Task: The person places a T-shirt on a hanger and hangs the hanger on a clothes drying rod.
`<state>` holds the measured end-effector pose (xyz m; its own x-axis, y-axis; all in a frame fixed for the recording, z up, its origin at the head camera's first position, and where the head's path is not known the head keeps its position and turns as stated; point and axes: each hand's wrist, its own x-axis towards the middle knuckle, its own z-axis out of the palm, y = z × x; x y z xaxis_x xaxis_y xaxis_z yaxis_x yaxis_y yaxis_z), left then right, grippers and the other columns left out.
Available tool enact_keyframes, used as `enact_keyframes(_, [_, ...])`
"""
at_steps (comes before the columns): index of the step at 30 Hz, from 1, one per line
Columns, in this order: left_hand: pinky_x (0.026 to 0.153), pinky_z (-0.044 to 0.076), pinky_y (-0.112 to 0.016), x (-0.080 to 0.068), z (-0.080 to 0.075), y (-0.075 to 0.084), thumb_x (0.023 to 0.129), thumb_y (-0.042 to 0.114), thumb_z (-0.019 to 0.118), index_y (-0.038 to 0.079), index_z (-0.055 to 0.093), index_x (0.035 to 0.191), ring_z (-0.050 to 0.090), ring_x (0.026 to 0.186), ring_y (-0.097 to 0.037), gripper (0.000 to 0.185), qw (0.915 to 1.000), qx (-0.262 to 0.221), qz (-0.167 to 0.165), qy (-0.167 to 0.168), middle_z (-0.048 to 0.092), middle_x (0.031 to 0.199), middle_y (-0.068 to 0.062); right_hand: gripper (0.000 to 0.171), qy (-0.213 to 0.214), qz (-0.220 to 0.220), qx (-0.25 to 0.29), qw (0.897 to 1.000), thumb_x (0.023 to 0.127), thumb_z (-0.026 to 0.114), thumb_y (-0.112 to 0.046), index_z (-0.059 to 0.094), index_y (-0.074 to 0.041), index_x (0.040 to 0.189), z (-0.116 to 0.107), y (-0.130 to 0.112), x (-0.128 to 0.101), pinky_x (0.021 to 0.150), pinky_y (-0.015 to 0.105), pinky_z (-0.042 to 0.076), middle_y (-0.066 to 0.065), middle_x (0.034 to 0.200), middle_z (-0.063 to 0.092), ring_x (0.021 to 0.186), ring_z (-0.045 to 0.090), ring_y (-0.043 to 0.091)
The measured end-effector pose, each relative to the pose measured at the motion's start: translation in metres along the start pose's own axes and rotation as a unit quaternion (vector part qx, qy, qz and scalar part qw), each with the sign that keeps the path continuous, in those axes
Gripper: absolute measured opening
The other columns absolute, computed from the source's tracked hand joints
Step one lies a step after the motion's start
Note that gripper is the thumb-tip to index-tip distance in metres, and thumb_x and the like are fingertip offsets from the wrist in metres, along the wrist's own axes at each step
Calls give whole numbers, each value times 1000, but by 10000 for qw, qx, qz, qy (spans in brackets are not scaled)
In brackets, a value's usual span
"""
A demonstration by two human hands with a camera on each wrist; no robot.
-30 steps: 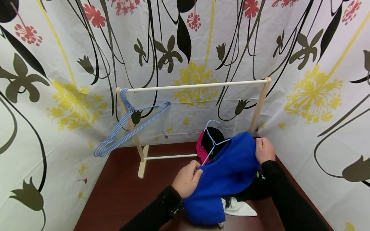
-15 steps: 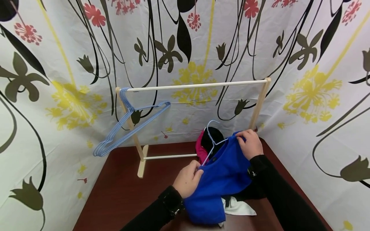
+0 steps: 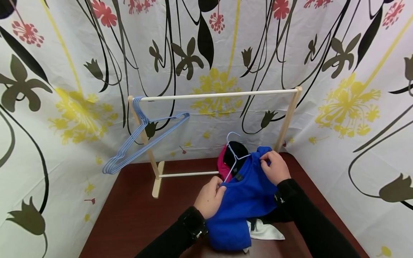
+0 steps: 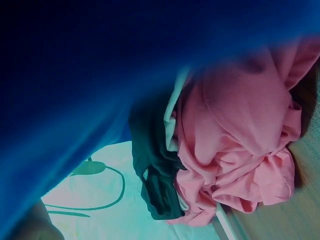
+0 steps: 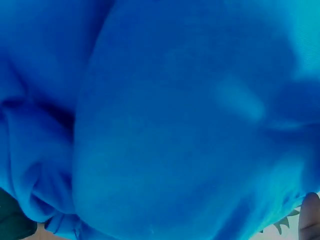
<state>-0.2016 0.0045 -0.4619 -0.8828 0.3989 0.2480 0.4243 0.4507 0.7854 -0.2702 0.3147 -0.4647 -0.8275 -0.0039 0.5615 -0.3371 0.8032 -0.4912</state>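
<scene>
A blue shirt (image 3: 238, 208) hangs over a light-blue wire hanger (image 3: 236, 157), whose hook stands up free above the neckline. My left hand (image 3: 209, 197) pinches the shirt's left shoulder together with the hanger's end. On the other side, my right hand (image 3: 276, 168) pinches the cloth near the right shoulder, thumb and fingers at the neckline's edge. A dark tag shows inside the collar. In the right wrist view the blue shirt (image 5: 165, 120) fills nearly everything, with one fingertip (image 5: 310, 217) at the lower right corner.
A wooden rack (image 3: 213, 96) stands at the back, with several blue hangers (image 3: 142, 139) at its left end. Behind the shirt lies a pile with pink cloth (image 4: 240, 115) and black cloth (image 3: 237, 148). White cloth (image 3: 267, 231) sticks out below on the brown table (image 3: 129, 215).
My right hand has moved left from the shirt's outer edge to the neckline and pinches the cloth there. The hanger and collar have shifted slightly left; my left hand keeps its hold.
</scene>
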Motion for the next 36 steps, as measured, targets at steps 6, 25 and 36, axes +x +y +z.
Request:
enact_keyframes(6, [65,47,-27,0,1,4,107,28,54,17,54,110,54,70,-8,12,9999,96,69,-103,56,82,7,28,227,175,37,9996,95,58,-1,66,-2,122,-4,-6,4,83,50,46,17,109,56,97,57,33])
enact_keyframes(25, [59,45,-25,-13,0,14,106,25,55,17,55,109,51,65,-7,9,9993,103,365,-68,53,78,7,33,524,2150,72,9752,107,51,-22,68,-2,127,-28,40,9,97,55,42,25,129,63,115,57,45])
enact_keyframes(36, [64,46,-26,-11,4,14,106,27,55,18,55,113,52,71,-6,11,9994,109,182,-278,55,83,8,34,194,2176,-80,9758,104,49,-16,62,-1,132,-25,46,1,91,55,42,29,123,62,110,56,45])
